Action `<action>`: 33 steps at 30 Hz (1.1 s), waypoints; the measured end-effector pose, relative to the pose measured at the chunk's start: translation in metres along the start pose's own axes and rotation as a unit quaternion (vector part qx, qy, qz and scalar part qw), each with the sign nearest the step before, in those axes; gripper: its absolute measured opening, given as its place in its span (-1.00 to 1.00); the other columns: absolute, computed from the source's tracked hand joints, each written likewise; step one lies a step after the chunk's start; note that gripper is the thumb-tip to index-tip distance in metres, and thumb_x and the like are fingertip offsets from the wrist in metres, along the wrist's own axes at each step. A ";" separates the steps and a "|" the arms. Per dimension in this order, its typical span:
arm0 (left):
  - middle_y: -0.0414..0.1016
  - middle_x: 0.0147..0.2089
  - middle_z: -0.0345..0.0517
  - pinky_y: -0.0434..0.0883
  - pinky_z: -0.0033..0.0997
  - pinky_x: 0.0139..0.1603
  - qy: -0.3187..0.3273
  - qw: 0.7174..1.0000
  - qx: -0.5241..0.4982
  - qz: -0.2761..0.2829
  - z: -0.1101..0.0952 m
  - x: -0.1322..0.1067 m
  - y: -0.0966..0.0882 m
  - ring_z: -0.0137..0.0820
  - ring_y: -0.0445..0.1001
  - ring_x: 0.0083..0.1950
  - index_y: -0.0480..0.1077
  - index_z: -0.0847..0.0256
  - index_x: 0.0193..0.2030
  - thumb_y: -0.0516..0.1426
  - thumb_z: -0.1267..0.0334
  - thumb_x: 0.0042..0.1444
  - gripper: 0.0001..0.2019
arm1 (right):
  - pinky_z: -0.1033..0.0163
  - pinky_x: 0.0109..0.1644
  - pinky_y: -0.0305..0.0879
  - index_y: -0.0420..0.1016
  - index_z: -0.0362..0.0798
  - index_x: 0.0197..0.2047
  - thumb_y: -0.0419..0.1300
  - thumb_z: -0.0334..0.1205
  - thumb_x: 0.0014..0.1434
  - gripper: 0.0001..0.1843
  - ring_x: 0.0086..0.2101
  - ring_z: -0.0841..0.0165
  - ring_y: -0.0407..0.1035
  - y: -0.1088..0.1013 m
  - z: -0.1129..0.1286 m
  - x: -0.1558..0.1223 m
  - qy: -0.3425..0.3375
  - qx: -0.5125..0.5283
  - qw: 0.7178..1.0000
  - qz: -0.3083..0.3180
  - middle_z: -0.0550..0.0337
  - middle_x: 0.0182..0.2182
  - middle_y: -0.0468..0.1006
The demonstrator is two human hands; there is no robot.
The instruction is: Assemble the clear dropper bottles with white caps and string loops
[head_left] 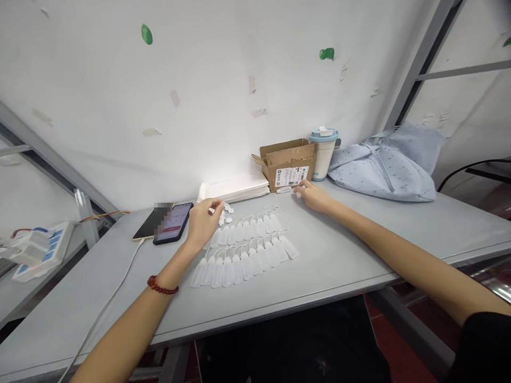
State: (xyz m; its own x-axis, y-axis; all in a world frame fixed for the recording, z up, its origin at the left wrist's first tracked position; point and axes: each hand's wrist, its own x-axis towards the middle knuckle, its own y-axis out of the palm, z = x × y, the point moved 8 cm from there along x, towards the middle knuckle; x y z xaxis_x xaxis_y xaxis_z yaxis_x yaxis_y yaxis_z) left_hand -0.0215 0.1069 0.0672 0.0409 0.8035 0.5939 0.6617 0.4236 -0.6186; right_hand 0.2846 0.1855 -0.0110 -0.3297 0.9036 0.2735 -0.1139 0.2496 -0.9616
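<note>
Two rows of small translucent white plastic pieces [239, 266], each with a thin curved strand at its upper end, lie on the grey table. My left hand [204, 221], with a red beaded bracelet at the wrist, is beyond the left end of the rows. Its fingertips are pinched together beside small crumpled white scraps [228, 213]; what they hold is too small to tell. My right hand [313, 197] rests in front of the cardboard box [293, 162]. Its fingers are closed around something small and whitish. Just left of them lies one clear plastic piece [283, 189].
A stack of white sheets [235, 187] lies along the wall. Two phones stand out at left, the nearer one lit [173, 223], with a white cable [115, 292]. Right of the box are a blue-lidded cup [322, 154] and a pale blue cloth bag [383, 170].
</note>
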 end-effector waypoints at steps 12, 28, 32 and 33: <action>0.53 -0.42 -0.11 0.39 -0.45 -0.35 -0.180 0.920 -0.336 0.088 -0.002 -0.017 0.023 -0.47 0.45 -0.45 0.38 0.31 -0.38 0.27 0.23 -0.12 -0.78 | 0.19 -0.12 0.26 0.37 -0.19 -0.08 0.02 -0.29 0.24 -0.77 -0.18 0.19 0.39 -0.015 0.010 -0.001 0.002 0.055 0.997 -0.046 -0.11 -0.14 0.49; 0.50 -0.48 -0.17 0.43 -0.46 -0.31 -0.184 0.886 -0.387 0.177 -0.045 -0.045 0.043 -0.46 0.49 -0.43 0.43 0.31 -0.37 0.26 0.22 -0.05 -0.81 | 0.28 -0.39 0.35 0.28 -0.09 -0.07 -0.03 -0.01 0.29 -0.67 -0.39 0.34 0.48 -0.078 0.153 -0.071 -0.237 0.217 0.918 -0.234 0.02 -0.27 0.57; 0.51 -0.47 -0.15 0.42 -0.47 -0.34 -0.172 0.899 -0.359 0.184 -0.048 -0.046 0.042 -0.46 0.47 -0.44 0.46 0.32 -0.36 0.23 0.20 -0.01 -0.81 | 0.28 -0.41 0.35 0.28 -0.10 -0.08 -0.06 0.01 0.29 -0.65 -0.44 0.36 0.46 -0.077 0.153 -0.071 -0.234 0.215 0.919 -0.234 0.02 -0.29 0.57; 0.51 -0.47 -0.15 0.42 -0.46 -0.34 -0.167 0.903 -0.351 0.184 -0.049 -0.046 0.042 -0.46 0.47 -0.44 0.47 0.31 -0.35 0.22 0.19 -0.01 -0.81 | 0.28 -0.41 0.35 0.28 -0.10 -0.08 -0.06 0.01 0.29 -0.65 -0.45 0.36 0.46 -0.077 0.153 -0.071 -0.235 0.216 0.918 -0.234 0.02 -0.29 0.57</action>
State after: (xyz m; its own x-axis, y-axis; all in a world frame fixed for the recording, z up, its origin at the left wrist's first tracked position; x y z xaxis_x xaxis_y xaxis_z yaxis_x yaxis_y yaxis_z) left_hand 0.0408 0.0672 0.0386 0.2047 0.9668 0.1532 0.9656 -0.1737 -0.1936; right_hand 0.1734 0.0486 0.0470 -0.5063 0.4577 0.7309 -0.6738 0.3190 -0.6665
